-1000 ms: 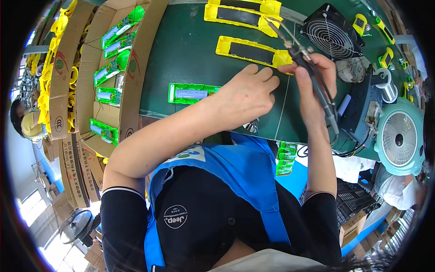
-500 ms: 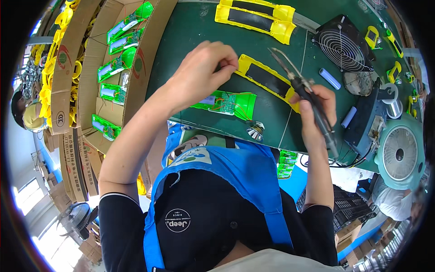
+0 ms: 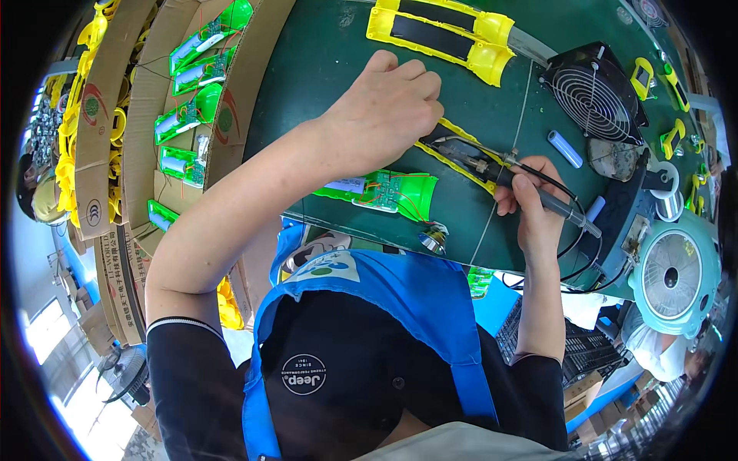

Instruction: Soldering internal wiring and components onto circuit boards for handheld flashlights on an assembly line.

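Note:
My left hand (image 3: pixel 392 115) is closed, its fingers curled down over the left end of a yellow casing half (image 3: pixel 487 186) with a dark panel inside. What those fingers hold, if anything, is hidden beneath them. My right hand (image 3: pixel 532 201) grips a soldering iron (image 3: pixel 567 213), its metal front end pointing left over the yellow casing, close to my left fingers. Whether the tip touches anything cannot be made out. Nearer me lies a green casing half (image 3: pixel 419 198) with a blue battery cell (image 3: pixel 344 185), a circuit board and red wires. A shiny reflector cup (image 3: pixel 433 239) sits at its right end.
Two joined-looking yellow casings (image 3: pixel 492 65) lie at the back. To the left, a cardboard box (image 3: pixel 231 115) holds several green casings. On the right are a black fan (image 3: pixel 592 96), a loose battery cell (image 3: pixel 566 149), a solder spool (image 3: pixel 669 183) and a teal fan (image 3: pixel 671 278).
My left hand has moved right to the yellow casing. The soldering iron has swung down from upright to a low slant, its tip now over the casing near my left fingers.

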The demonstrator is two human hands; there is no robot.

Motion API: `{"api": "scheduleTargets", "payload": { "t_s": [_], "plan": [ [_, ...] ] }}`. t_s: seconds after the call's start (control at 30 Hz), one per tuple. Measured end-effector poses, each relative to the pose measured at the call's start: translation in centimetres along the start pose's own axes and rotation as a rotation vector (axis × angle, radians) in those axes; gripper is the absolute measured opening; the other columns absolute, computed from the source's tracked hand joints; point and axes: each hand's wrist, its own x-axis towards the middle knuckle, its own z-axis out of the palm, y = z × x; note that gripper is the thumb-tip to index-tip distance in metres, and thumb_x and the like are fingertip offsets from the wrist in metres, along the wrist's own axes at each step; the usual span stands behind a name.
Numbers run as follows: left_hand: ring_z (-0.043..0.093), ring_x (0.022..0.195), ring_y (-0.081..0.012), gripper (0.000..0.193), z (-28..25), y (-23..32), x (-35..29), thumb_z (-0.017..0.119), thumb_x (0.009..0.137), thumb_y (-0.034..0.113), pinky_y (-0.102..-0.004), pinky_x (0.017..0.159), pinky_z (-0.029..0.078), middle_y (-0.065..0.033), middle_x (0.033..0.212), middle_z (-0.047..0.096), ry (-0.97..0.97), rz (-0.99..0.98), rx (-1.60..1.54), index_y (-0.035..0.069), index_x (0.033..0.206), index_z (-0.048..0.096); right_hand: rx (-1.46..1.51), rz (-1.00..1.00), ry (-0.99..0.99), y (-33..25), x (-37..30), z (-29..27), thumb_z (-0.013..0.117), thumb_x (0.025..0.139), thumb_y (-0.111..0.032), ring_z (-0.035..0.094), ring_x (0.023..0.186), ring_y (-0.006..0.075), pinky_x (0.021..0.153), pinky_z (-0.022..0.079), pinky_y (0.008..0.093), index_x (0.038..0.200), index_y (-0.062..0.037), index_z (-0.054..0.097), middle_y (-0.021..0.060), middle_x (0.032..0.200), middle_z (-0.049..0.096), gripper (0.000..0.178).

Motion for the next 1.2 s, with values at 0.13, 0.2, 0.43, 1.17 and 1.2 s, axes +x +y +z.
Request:
{"api": "scheduleTargets", "payload": {
  "t_s": [0.13,0.2,0.43,1.17,1.2],
  "plan": [
    [0.051,0.092,-0.0165,0.005,0.1,-0.1,0.1,0.065,0.074,0.009,-0.0348,0.087,0.034,-0.0024,0.089,0.052,0.013,0.018,-0.002,0.010,0.075,0.060,0.001,-0.010,-0.011,0.1,0.1,0.1,0.061,0.087,-0.010,0.058,0.056,0.0108,0.051,0.046,0.0212,0.096,0.0016,0.054,0.0109,0.070,0.063,0.016],
    [0.051,0.092,-0.0166,0.005,0.2,-0.3,0.0,0.065,0.074,0.009,-0.0349,0.087,0.034,-0.0024,0.089,0.052,0.016,0.018,-0.013,0.010,0.075,0.060,0.000,0.000,-0.013,0.1,0.2,0.2,0.061,0.087,-0.009,0.058,0.056,0.0109,0.051,0.047,0.0215,0.096,0.0017,0.054,0.0109,0.070,0.063,0.016],
    [0.052,0.091,-0.0170,0.006,0.4,-0.3,-0.2,0.065,0.073,0.009,-0.0356,0.087,0.034,-0.0024,0.088,0.052,0.041,0.010,-0.014,0.010,0.075,0.059,-0.002,0.000,0.003,0.1,0.0,0.4,0.060,0.087,-0.007,0.058,0.057,0.0112,0.052,0.047,0.0219,0.096,0.0020,0.054,0.0108,0.071,0.063,0.014],
    [0.050,0.095,-0.0170,0.005,-0.1,0.0,-0.1,0.064,0.078,0.009,-0.0381,0.091,0.032,-0.0026,0.091,0.051,-0.026,0.001,-0.021,0.010,0.079,0.060,0.061,-0.237,0.101,2.4,-1.5,-0.3,0.060,0.090,-0.016,0.064,0.068,0.0176,0.065,0.054,0.0290,0.103,0.0024,0.048,0.0157,0.081,0.064,0.025],
    [0.050,0.095,-0.0170,0.005,-0.2,0.1,0.0,0.064,0.078,0.009,-0.0381,0.091,0.032,-0.0026,0.091,0.051,-0.030,0.004,-0.015,0.010,0.079,0.060,0.068,-0.240,0.102,2.6,-1.6,-0.2,0.060,0.090,-0.016,0.064,0.068,0.0176,0.065,0.054,0.0290,0.103,0.0024,0.048,0.0157,0.081,0.064,0.025]
  ]
}}
